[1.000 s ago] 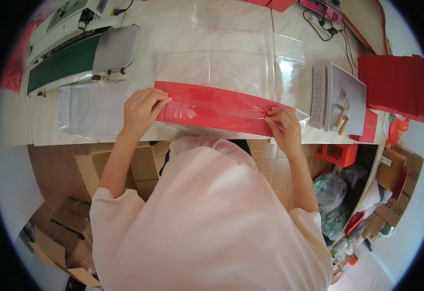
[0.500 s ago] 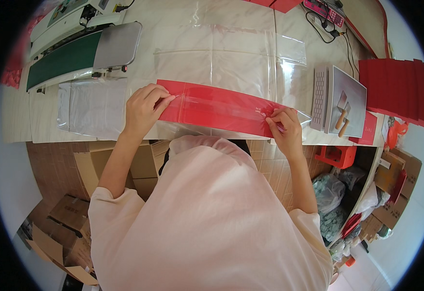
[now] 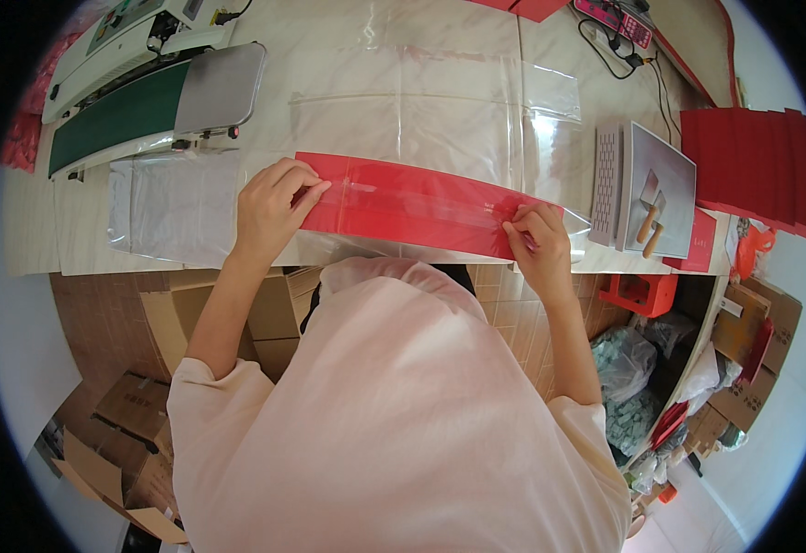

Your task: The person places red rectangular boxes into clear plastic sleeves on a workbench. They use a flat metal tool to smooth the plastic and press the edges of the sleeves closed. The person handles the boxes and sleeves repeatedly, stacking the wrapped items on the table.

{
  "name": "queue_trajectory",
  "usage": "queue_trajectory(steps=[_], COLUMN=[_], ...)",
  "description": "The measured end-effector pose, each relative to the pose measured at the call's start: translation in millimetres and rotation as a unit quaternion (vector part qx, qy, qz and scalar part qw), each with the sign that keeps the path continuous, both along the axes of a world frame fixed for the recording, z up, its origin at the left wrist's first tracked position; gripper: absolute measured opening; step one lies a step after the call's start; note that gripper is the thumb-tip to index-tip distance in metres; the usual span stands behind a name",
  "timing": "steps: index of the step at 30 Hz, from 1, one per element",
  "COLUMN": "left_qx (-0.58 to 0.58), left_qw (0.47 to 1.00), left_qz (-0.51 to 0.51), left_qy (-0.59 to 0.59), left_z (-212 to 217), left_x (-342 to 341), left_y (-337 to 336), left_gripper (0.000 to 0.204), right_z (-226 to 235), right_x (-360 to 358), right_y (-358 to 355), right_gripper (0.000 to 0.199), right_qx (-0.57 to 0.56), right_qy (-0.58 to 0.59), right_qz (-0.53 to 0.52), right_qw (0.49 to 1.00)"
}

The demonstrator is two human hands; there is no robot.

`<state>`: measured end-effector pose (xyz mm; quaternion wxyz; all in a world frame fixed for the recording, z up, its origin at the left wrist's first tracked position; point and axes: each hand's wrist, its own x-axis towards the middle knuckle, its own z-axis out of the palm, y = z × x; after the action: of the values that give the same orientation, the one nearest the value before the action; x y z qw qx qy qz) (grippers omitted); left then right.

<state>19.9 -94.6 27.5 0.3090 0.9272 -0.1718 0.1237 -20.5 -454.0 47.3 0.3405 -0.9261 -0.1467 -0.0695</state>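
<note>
A long, flat red piece [image 3: 403,203], perhaps a box or card, lies at the table's near edge under shiny clear film. Its right end tilts nearer to me. My left hand [image 3: 276,205] pinches the film at its left end, thumb against fingertips. At the other end my right hand [image 3: 541,241] has its fingers bent together on the film near the right edge. Clear plastic bags [image 3: 454,120] lie flat just beyond the red piece, and more clear bags [image 3: 173,198] lie left of my left hand.
A sealing machine with a green belt [image 3: 122,120] stands at the far left. To the right are a picture-printed box [image 3: 659,198], a stack of red boxes [image 3: 753,166] and a pink power strip [image 3: 615,20] with cables. Cartons [image 3: 136,405] and a red stool [image 3: 641,295] are below the table.
Both hands stay at the two ends of the red piece. The fingers of my right hand have shifted slightly, and the film there looks less bunched.
</note>
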Motion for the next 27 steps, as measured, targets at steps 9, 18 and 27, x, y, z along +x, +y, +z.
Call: queue_trajectory(steps=[9,18,27], left_qx=[-0.027,-0.050,-0.047], left_qw=[1.000,0.999,0.999], left_qz=[0.003,0.015,0.016], left_qy=[-0.011,0.009,0.020], left_z=[2,3,0], left_x=[1,-1,-3], left_y=[-4,-7,-7], left_gripper=[0.017,0.018,0.016], right_z=[-1,-1,-14], right_x=[0,-3,-3], right_y=[0,1,9], right_gripper=[0.020,0.018,0.015], right_qx=[-0.009,-0.012,-0.031], right_qy=[-0.002,0.017,-0.065], right_qz=[0.002,-0.017,-0.048], right_qw=[1.000,1.000,0.996])
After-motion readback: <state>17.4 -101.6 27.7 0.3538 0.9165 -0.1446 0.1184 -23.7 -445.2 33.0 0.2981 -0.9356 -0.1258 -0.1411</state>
